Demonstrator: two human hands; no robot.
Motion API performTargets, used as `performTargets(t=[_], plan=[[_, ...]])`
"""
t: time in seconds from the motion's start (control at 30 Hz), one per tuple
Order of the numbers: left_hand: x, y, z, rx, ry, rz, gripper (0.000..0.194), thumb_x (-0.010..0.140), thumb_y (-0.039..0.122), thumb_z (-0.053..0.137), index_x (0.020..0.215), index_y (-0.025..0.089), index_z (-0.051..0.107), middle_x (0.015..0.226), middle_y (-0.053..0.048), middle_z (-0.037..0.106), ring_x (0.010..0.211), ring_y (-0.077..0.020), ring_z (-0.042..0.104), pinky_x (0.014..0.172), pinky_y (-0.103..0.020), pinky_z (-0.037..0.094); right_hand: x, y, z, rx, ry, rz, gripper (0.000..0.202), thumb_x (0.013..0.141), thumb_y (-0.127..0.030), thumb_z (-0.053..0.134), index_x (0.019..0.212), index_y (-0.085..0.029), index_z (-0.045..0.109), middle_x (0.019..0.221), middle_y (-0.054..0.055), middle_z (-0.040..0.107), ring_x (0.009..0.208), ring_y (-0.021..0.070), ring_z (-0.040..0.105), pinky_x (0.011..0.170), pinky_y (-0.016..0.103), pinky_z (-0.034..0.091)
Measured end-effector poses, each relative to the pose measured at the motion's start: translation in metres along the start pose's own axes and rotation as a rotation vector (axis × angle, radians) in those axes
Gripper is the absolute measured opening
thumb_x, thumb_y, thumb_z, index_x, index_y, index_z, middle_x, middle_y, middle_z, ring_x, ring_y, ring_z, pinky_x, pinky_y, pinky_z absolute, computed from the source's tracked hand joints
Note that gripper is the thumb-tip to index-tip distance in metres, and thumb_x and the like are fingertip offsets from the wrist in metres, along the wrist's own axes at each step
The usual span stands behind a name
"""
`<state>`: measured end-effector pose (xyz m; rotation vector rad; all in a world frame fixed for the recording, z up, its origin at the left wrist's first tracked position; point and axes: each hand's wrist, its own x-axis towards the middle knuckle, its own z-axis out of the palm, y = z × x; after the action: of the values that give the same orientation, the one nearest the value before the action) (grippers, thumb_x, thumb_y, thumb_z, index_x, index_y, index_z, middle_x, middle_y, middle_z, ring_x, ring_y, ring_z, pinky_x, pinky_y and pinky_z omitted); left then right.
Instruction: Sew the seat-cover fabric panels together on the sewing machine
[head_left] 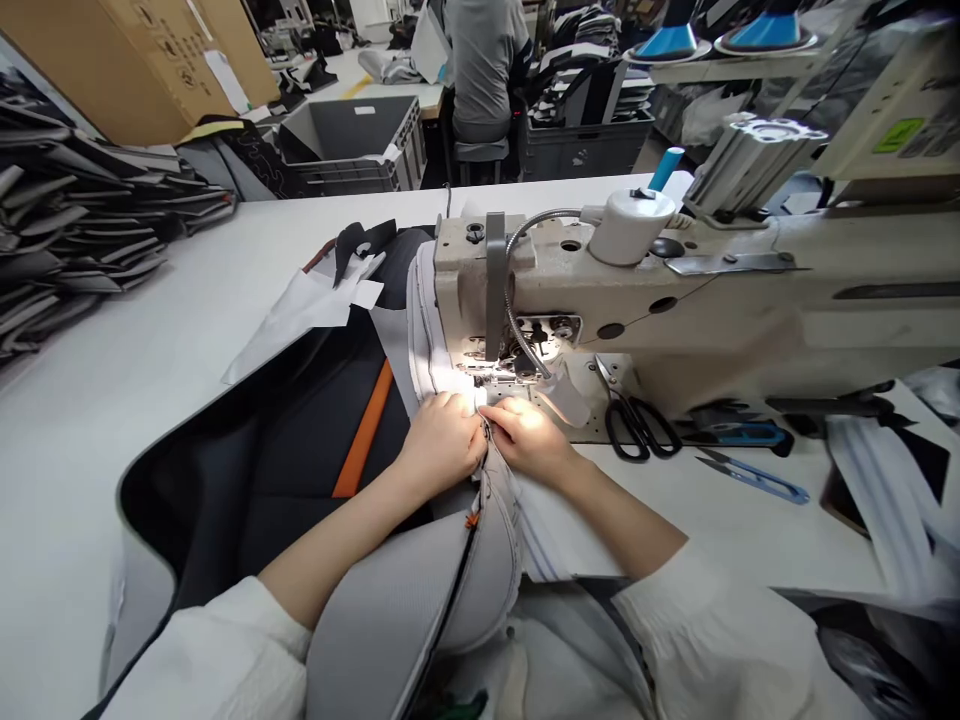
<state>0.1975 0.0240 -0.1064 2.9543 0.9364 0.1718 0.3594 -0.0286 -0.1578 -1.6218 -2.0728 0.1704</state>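
A sewing machine (705, 310) reaches in from the right, its lamp lighting the needle area. Just in front of the needle, my left hand (446, 440) is closed on the edge of a grey and black padded cover (405, 590). My right hand (529, 435) pinches the same seam from the right, its fingertips close to the left hand. Part of the cover is black with an orange stripe (363, 430) and lies on the table to the left. Its grey part hangs over the front edge toward my lap.
Black-handled scissors (634, 420) and blue thread snips (757, 476) lie right of my right hand. Stacked dark pieces (67, 220) stand on the white table (45, 480) at left. Behind are a grey crate (360, 145) and a seated person (484, 70).
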Motion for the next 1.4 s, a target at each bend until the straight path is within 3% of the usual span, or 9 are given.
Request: performTargets(t=[0.17, 0.4, 0.63, 0.77, 0.87, 0.97, 1.17, 1.3, 1.4], plan=[[-0.001, -0.007, 0.015, -0.072, 0.182, -0.007, 0.031, 0.086, 0.023, 0.039, 0.066, 0.018, 0.063, 0.07, -0.006, 0.052, 0.073, -0.0193, 0.047, 0.066, -0.032, 0.036, 0.004, -0.003, -0.008, -0.116, -0.029, 0.09, 0.029, 0.081, -0.014, 0.049, 0.103, -0.023, 0.065, 0.079, 0.004, 0.06, 0.07, 0.0154, 0.053, 0.062, 0.025, 0.039], [0.024, -0.033, 0.013, -0.131, 0.188, 0.117, 0.028, 0.082, 0.024, 0.042, 0.064, 0.018, 0.062, 0.075, -0.007, 0.058, 0.077, -0.0203, 0.05, 0.071, -0.033, 0.038, 0.004, 0.01, -0.007, 0.077, 0.068, 0.069, 0.03, 0.09, -0.021, 0.038, 0.111, -0.021, 0.059, 0.087, 0.005, 0.06, 0.079, 0.0171, 0.056, 0.069, 0.029, 0.045], [0.04, -0.053, 0.02, -0.17, 0.195, 0.2, 0.033, 0.083, 0.02, 0.035, 0.058, 0.019, 0.058, 0.059, -0.005, 0.053, 0.065, -0.0181, 0.049, 0.067, -0.032, 0.039, -0.009, -0.004, -0.011, 0.183, 0.124, -0.444, 0.029, 0.086, -0.024, 0.036, 0.059, -0.023, 0.047, 0.053, 0.001, 0.046, 0.052, 0.0158, 0.044, 0.057, 0.033, 0.042], [0.037, -0.054, 0.02, -0.237, 0.209, 0.163, 0.032, 0.085, 0.024, 0.036, 0.066, 0.018, 0.061, 0.073, -0.008, 0.057, 0.08, -0.0208, 0.053, 0.078, -0.035, 0.043, -0.017, -0.021, -0.013, 0.215, 0.04, -0.532, 0.025, 0.085, -0.018, 0.037, 0.064, -0.022, 0.05, 0.052, 0.001, 0.051, 0.05, 0.0141, 0.05, 0.052, 0.029, 0.041], [0.027, -0.06, 0.006, -0.434, 0.078, 0.069, 0.03, 0.084, 0.033, 0.041, 0.094, 0.017, 0.064, 0.099, -0.012, 0.059, 0.101, -0.024, 0.052, 0.089, -0.039, 0.043, -0.016, -0.037, -0.021, 0.298, -0.034, -0.493, 0.027, 0.085, -0.014, 0.036, 0.104, -0.014, 0.056, 0.091, 0.011, 0.066, 0.088, 0.0173, 0.062, 0.076, 0.03, 0.05], [0.01, -0.081, -0.018, -0.83, -0.275, -0.006, 0.046, 0.087, 0.045, 0.036, 0.122, 0.02, 0.053, 0.12, -0.011, 0.056, 0.113, -0.0254, 0.051, 0.091, -0.038, 0.045, -0.002, -0.057, -0.022, 0.364, -0.116, -0.47, 0.054, 0.083, -0.019, 0.043, 0.133, -0.002, 0.033, 0.131, 0.021, 0.047, 0.125, 0.0232, 0.041, 0.1, 0.036, 0.041], [-0.013, -0.116, -0.049, -1.354, -0.825, -0.318, 0.063, 0.073, 0.047, 0.057, 0.127, 0.016, 0.048, 0.118, -0.013, 0.061, 0.108, -0.029, 0.056, 0.091, -0.04, 0.045, 0.028, -0.073, 0.007, 0.315, -0.188, -0.467, 0.072, 0.08, -0.02, 0.052, 0.137, 0.008, 0.02, 0.141, 0.029, 0.029, 0.134, 0.0299, 0.024, 0.107, 0.042, 0.03], [-0.013, -0.104, -0.048, -1.263, -0.759, -0.409, 0.051, 0.066, 0.026, 0.056, 0.116, 0.013, 0.056, 0.102, -0.01, 0.067, 0.091, -0.0252, 0.062, 0.081, -0.035, 0.049, 0.022, -0.066, 0.012, 0.296, -0.105, -0.496, 0.059, 0.083, -0.021, 0.047, 0.136, 0.001, 0.03, 0.137, 0.024, 0.038, 0.127, 0.0269, 0.036, 0.102, 0.04, 0.036], [-0.008, -0.091, -0.048, -1.034, -0.58, -0.277, 0.049, 0.06, 0.013, 0.044, 0.105, 0.015, 0.062, 0.096, -0.003, 0.067, 0.093, -0.0219, 0.06, 0.082, -0.03, 0.047, 0.011, -0.06, 0.005, 0.241, -0.069, -0.538, 0.033, 0.084, -0.013, 0.037, 0.111, -0.011, 0.056, 0.107, 0.013, 0.06, 0.097, 0.0193, 0.055, 0.085, 0.032, 0.044]])
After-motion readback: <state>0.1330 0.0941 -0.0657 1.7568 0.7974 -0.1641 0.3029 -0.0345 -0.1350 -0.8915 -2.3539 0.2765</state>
